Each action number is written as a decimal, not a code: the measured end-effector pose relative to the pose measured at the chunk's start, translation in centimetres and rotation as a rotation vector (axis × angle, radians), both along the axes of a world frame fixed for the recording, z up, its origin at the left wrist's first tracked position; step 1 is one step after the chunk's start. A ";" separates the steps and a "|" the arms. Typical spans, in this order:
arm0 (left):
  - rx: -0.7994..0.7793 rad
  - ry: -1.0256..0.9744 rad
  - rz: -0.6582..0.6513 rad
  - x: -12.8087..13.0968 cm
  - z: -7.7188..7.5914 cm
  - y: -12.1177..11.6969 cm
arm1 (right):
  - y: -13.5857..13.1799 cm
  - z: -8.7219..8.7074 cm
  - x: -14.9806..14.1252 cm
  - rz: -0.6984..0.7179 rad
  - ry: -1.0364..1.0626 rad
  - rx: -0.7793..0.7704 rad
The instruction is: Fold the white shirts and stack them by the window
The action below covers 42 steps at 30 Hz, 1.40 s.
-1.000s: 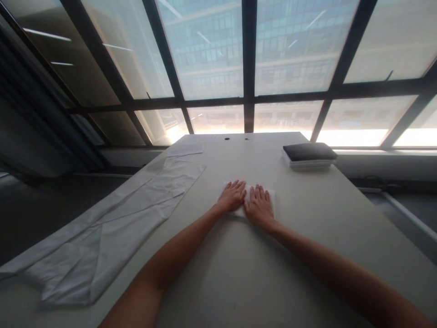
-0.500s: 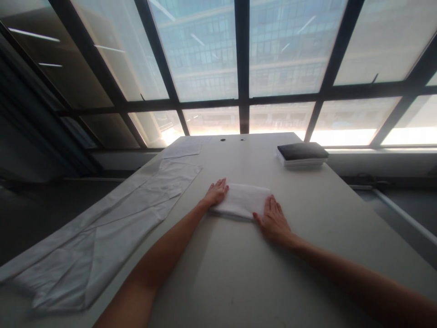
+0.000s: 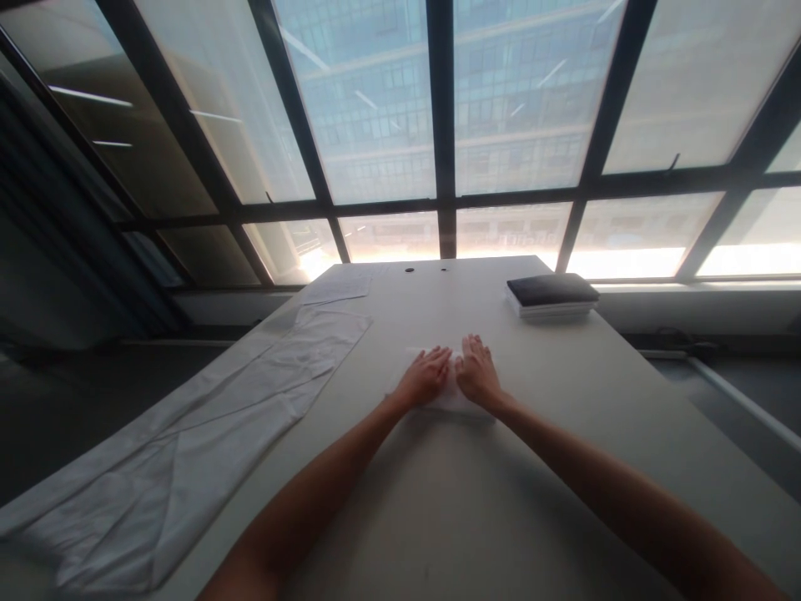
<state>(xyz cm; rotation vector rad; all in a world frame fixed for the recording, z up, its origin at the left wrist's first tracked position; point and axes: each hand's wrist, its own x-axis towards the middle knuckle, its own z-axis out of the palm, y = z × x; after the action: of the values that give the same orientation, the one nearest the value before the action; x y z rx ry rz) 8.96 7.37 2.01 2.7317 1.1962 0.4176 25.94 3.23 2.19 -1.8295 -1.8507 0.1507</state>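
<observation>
A folded white cloth (image 3: 451, 404) lies flat on the white table (image 3: 400, 492), much of it covered by my hands. My left hand (image 3: 426, 376) rests on its left half, fingers stretched out and pointing away from me. On the right half lies my right hand (image 3: 476, 369), also flat, with its fingers extended. The two hands are close together near the middle of the cloth, and neither grips it.
Several white garments or cloths (image 3: 219, 417) lie spread along the table's left side. Near the far left is a sheet of paper (image 3: 338, 288). A stack of folded cloths with a black top (image 3: 551, 290) sits at the far right. Windows stand behind the table.
Both hands have moved inward from the cloth's left and right edges to its middle. The view has tilted slightly upward.
</observation>
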 end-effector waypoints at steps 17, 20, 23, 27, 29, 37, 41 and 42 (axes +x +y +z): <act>-0.137 0.180 0.196 -3.3 -0.9 2.5 | 0.9 -2.7 4.4 -0.008 -0.149 -0.267; -0.191 0.187 0.268 -4.8 -1.0 3.2 | 1.0 -2.8 5.6 -0.016 -0.144 -0.314; -0.205 0.189 0.323 -6.8 -1.1 3.5 | 0.8 -3.2 7.1 -0.058 -0.173 -0.262; -0.116 0.058 0.439 -9.4 -1.4 3.7 | 0.3 -4.0 9.0 -0.138 -0.119 -0.135; -0.107 -0.072 0.496 -10.2 -1.6 3.9 | 0.2 -4.2 9.5 -0.155 -0.011 -0.100; -0.199 -0.358 0.504 -10.2 -1.8 3.7 | -0.3 -4.6 9.4 -0.103 0.314 0.057; -0.233 -0.359 0.447 -9.1 -1.0 2.7 | -1.1 -4.6 7.9 -0.036 0.312 0.094; -0.245 -0.352 0.424 -8.8 -0.8 2.4 | -1.4 -4.5 7.3 -0.009 0.292 0.093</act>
<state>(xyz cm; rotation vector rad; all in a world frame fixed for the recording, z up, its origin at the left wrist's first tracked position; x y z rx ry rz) 0.19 9.76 1.20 2.0842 1.5917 0.7077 33.28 1.83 -2.32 -1.6549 -1.6190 0.3067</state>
